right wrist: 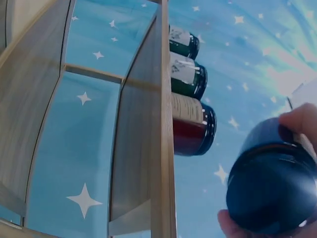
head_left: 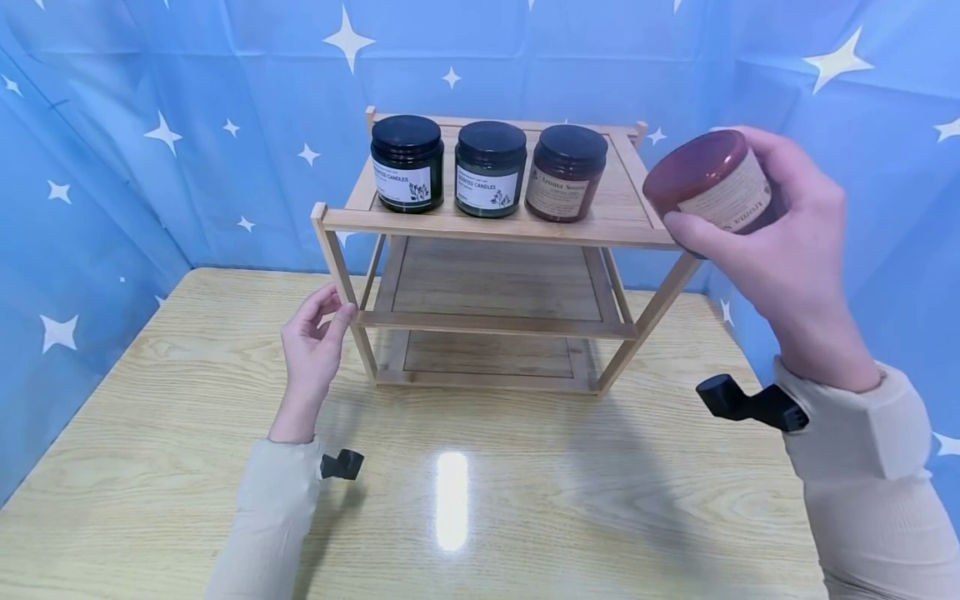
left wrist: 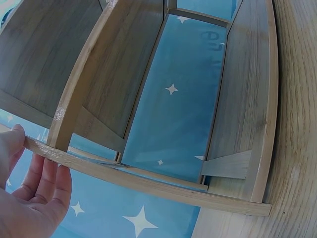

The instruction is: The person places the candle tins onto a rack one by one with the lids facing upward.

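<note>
My right hand (head_left: 806,221) grips a red candle jar (head_left: 701,171) in the air beside the right end of the wooden shelf's top. That jar is tipped over, its red glass base upward and its label lettering inverted; the right wrist view shows its dark lid (right wrist: 272,191). With thumb and fingers, my left hand (head_left: 315,337) holds the left front post (left wrist: 114,174) of the shelf. Along the top tier (head_left: 626,196) stand two green candle jars (head_left: 407,167) (head_left: 489,171) with black lids, then a red candle jar (head_left: 566,175) to their right.
Below the top, the shelf has a middle tier (head_left: 495,279) and a bottom tier (head_left: 487,357). It stands on a light wooden table (head_left: 525,500), in front of a blue curtain (head_left: 247,100) with white stars.
</note>
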{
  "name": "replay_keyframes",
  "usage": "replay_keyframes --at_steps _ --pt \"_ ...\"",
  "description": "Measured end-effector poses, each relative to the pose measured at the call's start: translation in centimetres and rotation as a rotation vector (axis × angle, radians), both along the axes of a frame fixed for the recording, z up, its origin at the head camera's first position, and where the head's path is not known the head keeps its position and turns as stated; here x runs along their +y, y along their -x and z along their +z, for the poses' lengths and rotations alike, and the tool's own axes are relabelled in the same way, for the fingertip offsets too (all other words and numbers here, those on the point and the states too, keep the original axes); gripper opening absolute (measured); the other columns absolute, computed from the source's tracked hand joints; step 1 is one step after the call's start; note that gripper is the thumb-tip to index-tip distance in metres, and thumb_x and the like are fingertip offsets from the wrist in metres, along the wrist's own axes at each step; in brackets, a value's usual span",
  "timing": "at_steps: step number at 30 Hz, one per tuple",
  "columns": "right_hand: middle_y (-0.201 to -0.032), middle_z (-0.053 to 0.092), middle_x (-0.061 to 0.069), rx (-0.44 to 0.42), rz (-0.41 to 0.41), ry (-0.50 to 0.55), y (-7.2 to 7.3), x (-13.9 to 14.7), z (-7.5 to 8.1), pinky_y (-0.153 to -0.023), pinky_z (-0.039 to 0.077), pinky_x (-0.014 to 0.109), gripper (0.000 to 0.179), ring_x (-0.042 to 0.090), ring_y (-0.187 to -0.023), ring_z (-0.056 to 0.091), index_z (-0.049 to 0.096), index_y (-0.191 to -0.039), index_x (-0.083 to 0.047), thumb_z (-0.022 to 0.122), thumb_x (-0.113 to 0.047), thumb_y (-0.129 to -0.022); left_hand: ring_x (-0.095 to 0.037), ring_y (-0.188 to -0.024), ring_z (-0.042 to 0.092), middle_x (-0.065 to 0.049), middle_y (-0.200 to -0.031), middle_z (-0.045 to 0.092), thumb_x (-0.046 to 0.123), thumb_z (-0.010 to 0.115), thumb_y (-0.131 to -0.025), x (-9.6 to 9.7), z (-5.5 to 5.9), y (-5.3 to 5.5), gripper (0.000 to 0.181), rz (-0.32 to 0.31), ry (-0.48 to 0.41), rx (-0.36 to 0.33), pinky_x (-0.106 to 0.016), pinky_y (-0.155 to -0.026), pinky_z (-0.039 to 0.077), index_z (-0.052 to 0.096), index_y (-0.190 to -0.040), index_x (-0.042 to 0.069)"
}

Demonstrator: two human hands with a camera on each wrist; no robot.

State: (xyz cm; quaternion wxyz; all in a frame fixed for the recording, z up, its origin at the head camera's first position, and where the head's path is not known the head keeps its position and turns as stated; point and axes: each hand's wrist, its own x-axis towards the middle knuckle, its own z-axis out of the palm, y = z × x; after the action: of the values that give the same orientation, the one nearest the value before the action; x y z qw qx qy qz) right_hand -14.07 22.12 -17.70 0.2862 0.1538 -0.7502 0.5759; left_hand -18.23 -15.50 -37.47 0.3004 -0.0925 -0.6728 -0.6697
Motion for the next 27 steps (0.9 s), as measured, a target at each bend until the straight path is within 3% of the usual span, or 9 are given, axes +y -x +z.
replay_keyframes --at_steps 6,16,23,27 --pt "-0.104 0.059 0.001 -0.080 -0.194 -0.209 0.7 0.2 0.6 -0.060 0.046 0.016 0.059 0.012 -0.078 0.053 0.057 -0.114 -0.015 0.083 0.003 -0.064 -0.008 -0.090 0.061 0.005 -0.091 0.064 -0.009 0.061 -0.090 0.1 0.0 0.0 0.027 -0.011 -0.001 0.007 -0.017 -0.078 0.054 0.058 -0.115 -0.016" --pt "-0.102 0.063 -0.007 -0.139 -0.194 -0.284 1.9 0.8 1.3 -0.060 0.044 0.017 0.055 0.009 -0.080 0.056 0.069 -0.114 -0.018 0.089 -0.007 -0.064 -0.007 -0.089 0.061 0.009 -0.090 0.063 -0.013 0.059 -0.088 0.1 0.0 0.1 0.027 -0.016 -0.009 0.008 -0.017 -0.078 0.054 0.058 -0.115 -0.016" --pt "-0.095 0.059 -0.011 -0.254 -0.245 -0.400 3.1 0.6 1.8 -0.069 0.040 0.017 0.059 0.006 -0.085 0.054 0.055 -0.111 -0.025 0.091 -0.020 -0.065 -0.005 -0.089 0.061 0.008 -0.090 0.064 -0.014 0.059 -0.088 0.0 0.0 0.1 0.027 -0.012 -0.018 0.018 -0.017 -0.077 0.054 0.058 -0.114 -0.016" --pt "-0.098 0.056 -0.012 -0.284 -0.275 -0.474 3.9 0.4 1.8 -0.074 0.039 0.017 0.060 0.005 -0.088 0.051 0.057 -0.113 -0.023 0.092 -0.025 -0.064 -0.004 -0.089 0.061 0.008 -0.090 0.063 -0.014 0.059 -0.088 0.0 0.0 0.1 0.027 -0.015 -0.017 0.018 -0.017 -0.076 0.054 0.058 -0.115 -0.016"
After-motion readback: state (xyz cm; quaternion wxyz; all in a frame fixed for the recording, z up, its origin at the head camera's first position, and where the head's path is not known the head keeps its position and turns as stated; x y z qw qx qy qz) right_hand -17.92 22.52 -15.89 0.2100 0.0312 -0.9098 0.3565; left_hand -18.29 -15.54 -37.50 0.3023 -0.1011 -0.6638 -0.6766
